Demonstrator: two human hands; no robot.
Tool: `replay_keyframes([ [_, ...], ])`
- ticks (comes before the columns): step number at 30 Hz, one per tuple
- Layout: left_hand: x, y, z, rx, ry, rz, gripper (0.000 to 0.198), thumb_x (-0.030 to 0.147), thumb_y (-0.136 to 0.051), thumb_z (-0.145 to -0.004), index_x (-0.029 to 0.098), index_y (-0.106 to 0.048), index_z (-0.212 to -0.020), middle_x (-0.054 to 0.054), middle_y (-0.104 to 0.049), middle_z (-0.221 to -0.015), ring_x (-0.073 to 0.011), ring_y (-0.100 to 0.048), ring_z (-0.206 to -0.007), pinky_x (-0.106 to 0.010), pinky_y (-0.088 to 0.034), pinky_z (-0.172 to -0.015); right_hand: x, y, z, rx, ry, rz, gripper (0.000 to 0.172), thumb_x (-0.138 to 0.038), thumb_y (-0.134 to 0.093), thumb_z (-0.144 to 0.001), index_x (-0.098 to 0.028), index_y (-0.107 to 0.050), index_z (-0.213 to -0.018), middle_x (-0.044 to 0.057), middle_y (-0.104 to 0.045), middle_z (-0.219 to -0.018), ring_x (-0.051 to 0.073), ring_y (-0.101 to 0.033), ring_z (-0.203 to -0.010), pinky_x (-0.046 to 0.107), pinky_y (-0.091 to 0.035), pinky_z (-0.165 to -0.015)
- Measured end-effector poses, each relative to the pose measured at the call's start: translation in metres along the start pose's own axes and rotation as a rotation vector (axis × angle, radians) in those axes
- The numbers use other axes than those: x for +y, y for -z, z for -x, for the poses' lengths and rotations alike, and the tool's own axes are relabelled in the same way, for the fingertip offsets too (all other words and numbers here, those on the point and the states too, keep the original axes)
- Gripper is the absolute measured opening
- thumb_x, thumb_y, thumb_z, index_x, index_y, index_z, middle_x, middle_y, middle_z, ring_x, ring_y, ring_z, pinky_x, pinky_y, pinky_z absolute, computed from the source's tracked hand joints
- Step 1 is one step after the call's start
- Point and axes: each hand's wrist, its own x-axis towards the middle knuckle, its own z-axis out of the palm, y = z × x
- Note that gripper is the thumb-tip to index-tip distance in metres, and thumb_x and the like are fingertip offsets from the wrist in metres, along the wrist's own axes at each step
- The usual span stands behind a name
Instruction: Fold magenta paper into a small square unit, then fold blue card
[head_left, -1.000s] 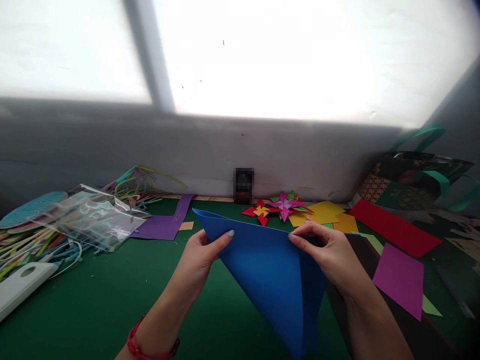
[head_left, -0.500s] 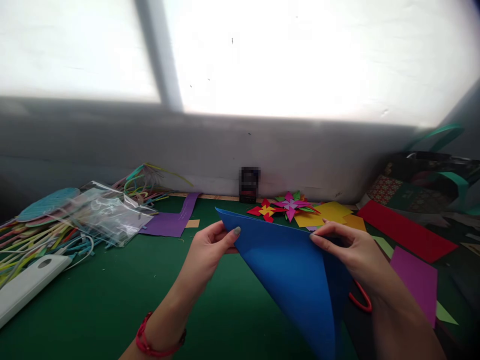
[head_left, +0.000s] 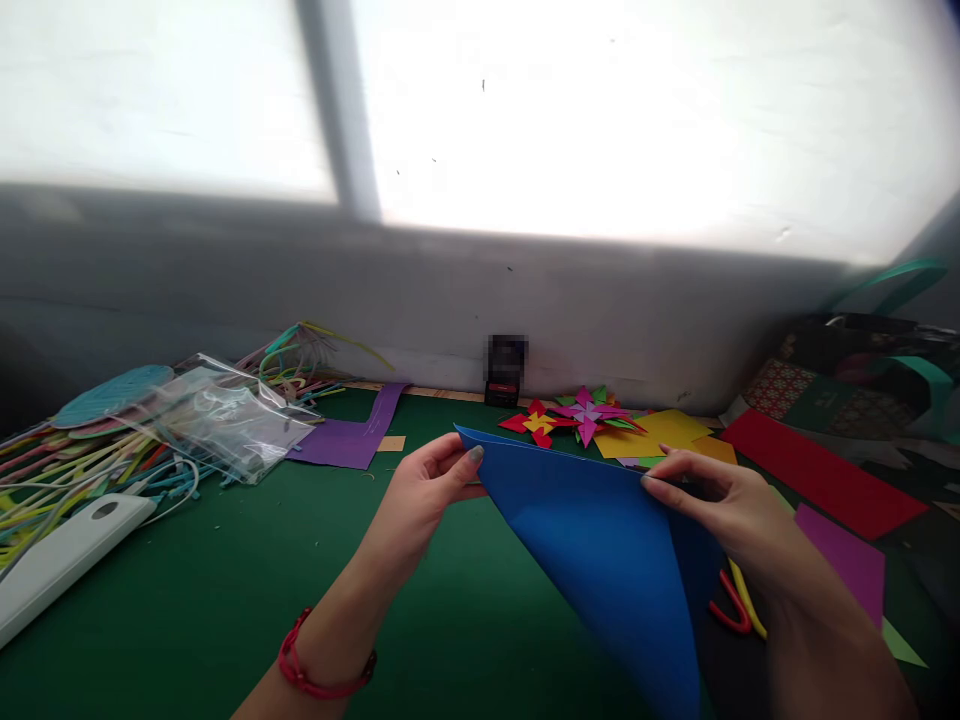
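A sheet of blue paper [head_left: 600, 550], folded over on itself, is held up in front of me above the green table top [head_left: 300, 600]. My left hand [head_left: 439, 480] pinches its pointed left corner between thumb and fingers. Farther along the same upper edge, my right hand [head_left: 712, 495] grips the paper with thumb and forefinger. The sheet's lower part hangs toward me and runs out of the picture at the bottom. Partly hidden behind the paper and the right wrist are red and yellow curved handles [head_left: 739, 605].
Folded paper flowers [head_left: 589, 412] lie at the back, beside yellow paper [head_left: 660, 432]. Red paper [head_left: 821, 470] and magenta paper [head_left: 844, 560] are at right. On the left are purple paper [head_left: 337, 447], a clear plastic bag [head_left: 240, 425], coloured strips and a white power strip [head_left: 75, 555].
The whole scene, hands and paper included, has shifted slightly rightward in view. Both hands keep their hold on the blue paper. More of the yellow handle shows now.
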Motion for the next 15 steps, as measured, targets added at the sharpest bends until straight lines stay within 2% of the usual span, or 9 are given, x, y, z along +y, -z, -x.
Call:
replay_keyframes([
  [7,-0.008,-0.001,0.0,0.012,-0.032,0.001,0.03,0.039,-0.062,-0.073,0.016,-0.065,-0.092,-0.006,-0.069,-0.086,-0.0197,-0.064,-0.079,-0.028,-0.052,-0.071,0.002,-0.001,-0.001,0.005,0.011,0.026,0.025,-0.048,-0.065,-0.065,-0.024,-0.067,-0.07,0.005,-0.066,-0.086,0.029,-0.058,-0.092,0.031,-0.046,-0.068],
  [15,-0.012,-0.003,0.002,0.107,-0.101,-0.033,0.028,0.04,-0.061,-0.073,0.018,-0.065,-0.089,-0.003,-0.069,-0.085,-0.0204,-0.064,-0.079,-0.027,-0.051,-0.067,-0.002,-0.001,-0.001,0.012,0.024,0.041,0.027,-0.05,-0.065,-0.064,-0.024,-0.067,-0.069,0.005,-0.067,-0.084,0.029,-0.059,-0.088,0.031,-0.047,-0.064],
])
